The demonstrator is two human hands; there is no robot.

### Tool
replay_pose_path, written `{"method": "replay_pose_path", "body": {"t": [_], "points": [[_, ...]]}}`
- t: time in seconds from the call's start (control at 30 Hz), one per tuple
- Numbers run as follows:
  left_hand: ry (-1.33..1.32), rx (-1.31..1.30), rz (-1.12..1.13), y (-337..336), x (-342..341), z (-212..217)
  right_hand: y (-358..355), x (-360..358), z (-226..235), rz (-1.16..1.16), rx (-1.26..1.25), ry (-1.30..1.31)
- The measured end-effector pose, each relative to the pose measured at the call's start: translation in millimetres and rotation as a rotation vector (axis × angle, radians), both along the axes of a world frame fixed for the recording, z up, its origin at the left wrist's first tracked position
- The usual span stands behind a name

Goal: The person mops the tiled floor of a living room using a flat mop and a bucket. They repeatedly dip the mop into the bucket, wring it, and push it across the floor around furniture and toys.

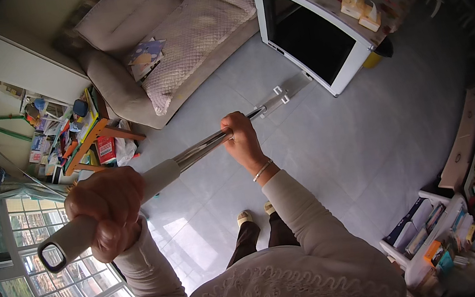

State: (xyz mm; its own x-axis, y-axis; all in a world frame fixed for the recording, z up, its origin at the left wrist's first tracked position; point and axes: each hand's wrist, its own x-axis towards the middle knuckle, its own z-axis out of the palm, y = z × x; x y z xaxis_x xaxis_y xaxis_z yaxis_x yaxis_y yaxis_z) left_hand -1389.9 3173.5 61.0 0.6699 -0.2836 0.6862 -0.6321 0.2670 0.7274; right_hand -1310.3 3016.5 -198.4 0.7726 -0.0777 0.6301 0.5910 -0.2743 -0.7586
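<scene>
Where the mop head [289, 92] slips under the white table [326, 81], its pad is hidden; a beige sofa [171, 41] stands beyond. Left hand [111, 207] and right hand [240, 135] close tightly around the mop handle [189, 155].

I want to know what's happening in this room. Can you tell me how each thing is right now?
Long metal mop with grey handle: held slanted, flat head on the floor by the table.
Left hand: closed around the grey grip near the top end.
Right hand: closed around the metal pole lower down.
Beige quilted sofa: nobody sitting, a patterned cushion lying on it.
White-framed table with flowery cloth: standing, tissue boxes on top.
White book rack: full of books.
</scene>
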Motion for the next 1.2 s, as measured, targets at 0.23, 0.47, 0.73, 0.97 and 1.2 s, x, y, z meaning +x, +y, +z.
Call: {"method": "replay_pose_path", "body": {"t": [0.23,0.47,0.73,0.97,1.2], "points": [[0.035,-0.128,-0.271,79,-17,24,37,-107,28,-0.093,-0.069,0.087],[0.046,-0.373,-0.019,151,-84,-18,108,-129,12,-0.104,-0.161,0.074],[-0.083,-0.296,0.441,188,-113,-43,171,-53,11,0.243,-0.276,-0.004],[0.045,-0.038,0.373,93,-16,-115,110,102,-69,0.368,-0.348,0.101],[0.081,0.027,0.301,31,55,-108,62,148,-61,0.321,-0.204,0.217]]}}
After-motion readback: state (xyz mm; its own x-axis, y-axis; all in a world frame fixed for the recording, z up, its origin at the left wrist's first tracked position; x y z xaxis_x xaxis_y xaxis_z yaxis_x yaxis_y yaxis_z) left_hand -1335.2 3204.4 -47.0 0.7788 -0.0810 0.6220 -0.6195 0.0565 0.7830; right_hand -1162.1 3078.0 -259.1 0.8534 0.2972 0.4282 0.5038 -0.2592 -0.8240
